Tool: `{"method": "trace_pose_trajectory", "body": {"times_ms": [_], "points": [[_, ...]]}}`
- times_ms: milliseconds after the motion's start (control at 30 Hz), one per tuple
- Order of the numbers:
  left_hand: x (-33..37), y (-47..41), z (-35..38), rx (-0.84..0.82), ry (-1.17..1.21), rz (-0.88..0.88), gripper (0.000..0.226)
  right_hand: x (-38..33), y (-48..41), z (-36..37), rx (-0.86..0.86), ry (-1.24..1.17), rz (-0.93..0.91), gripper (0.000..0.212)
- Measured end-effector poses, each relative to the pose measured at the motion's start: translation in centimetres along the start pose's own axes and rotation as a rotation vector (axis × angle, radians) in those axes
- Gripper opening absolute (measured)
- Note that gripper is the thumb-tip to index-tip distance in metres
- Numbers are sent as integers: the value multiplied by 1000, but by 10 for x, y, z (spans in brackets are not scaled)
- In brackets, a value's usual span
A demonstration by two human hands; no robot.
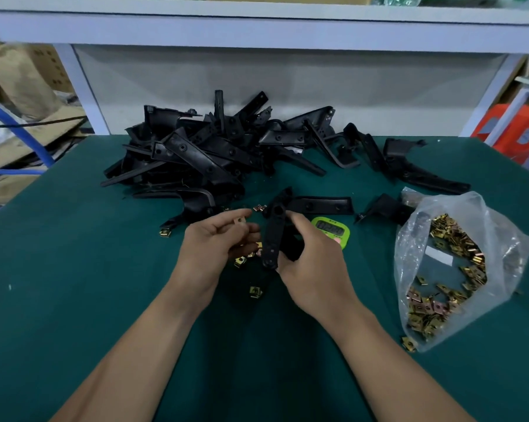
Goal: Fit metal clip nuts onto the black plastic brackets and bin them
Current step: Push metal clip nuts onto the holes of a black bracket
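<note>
My right hand [313,260] grips a black plastic bracket [274,233] and holds it upright over the green table mat [74,269]. Just left of it, my left hand [214,239] pinches a small metal clip nut [240,221] between its fingertips. More clip nuts [255,291] lie loose on the mat beneath my hands. At the right, a clear plastic bag [458,257] lies open, full of gold clip nuts. A large pile of black brackets [208,153] fills the back of the table.
A green digital timer [333,229] lies just behind my right hand. Single brackets [421,169] are scattered at the back right. A white shelf frame [257,28] spans the rear. Cardboard and blue tubing [26,138] sit off the left edge, an orange crate [512,129] off the right.
</note>
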State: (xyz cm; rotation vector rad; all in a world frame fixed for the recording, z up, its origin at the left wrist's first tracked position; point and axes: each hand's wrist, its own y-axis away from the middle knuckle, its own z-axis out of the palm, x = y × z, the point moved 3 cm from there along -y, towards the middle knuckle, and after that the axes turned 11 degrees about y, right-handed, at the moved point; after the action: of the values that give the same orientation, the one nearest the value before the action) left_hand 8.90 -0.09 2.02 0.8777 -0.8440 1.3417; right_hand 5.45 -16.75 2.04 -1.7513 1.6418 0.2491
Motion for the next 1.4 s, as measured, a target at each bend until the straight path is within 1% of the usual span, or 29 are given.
{"method": "trace_pose_trajectory", "body": {"times_ms": [67, 167, 267, 333, 400, 500, 600, 667, 800, 867, 967, 1100, 1267, 1400], "points": [[-1, 2, 4, -23, -33, 13, 17, 1, 0, -2, -13, 35, -18, 55], [-2, 5, 7, -68, -91, 1, 20, 5, -3, -10, 56, 189, -34, 68], [-2, 6, 6, -101, -222, 45, 13, 9, -4, -16, 95, 243, -11, 70], [-3, 5, 5, -69, -326, 118, 13, 10, -3, -15, 72, 216, -4, 69], [-4, 4, 5, 2, -370, 173, 17, 10, -3, -14, 44, 190, -1, 69], [-6, 5, 7, 66, -344, 199, 21, 12, -4, -10, 2, 160, 4, 67], [-4, 7, 9, 85, -369, 184, 28, 14, -4, -7, -33, 128, 10, 66], [-4, 6, 9, 80, -320, 118, 29, 15, -5, -6, -35, 124, 9, 67], [-4, 10, 13, -29, -14, -106, 20, 18, -5, -4, -30, 104, 0, 69], [-1, 10, 12, -37, 41, -135, 15, 19, -6, -5, -26, 77, -7, 69], [2, 9, 9, -67, 48, -132, 10, 19, -7, -5, -21, 61, -13, 70], [3, 7, 7, -97, 61, -110, 20, 20, -7, -5, -68, 48, -13, 70], [3, 6, 5, -85, 3, -126, 28, 20, -7, -5, -118, 23, -26, 69], [2, 8, 5, -61, -25, -178, 25, 20, -7, -8, -114, 52, -25, 72]]}}
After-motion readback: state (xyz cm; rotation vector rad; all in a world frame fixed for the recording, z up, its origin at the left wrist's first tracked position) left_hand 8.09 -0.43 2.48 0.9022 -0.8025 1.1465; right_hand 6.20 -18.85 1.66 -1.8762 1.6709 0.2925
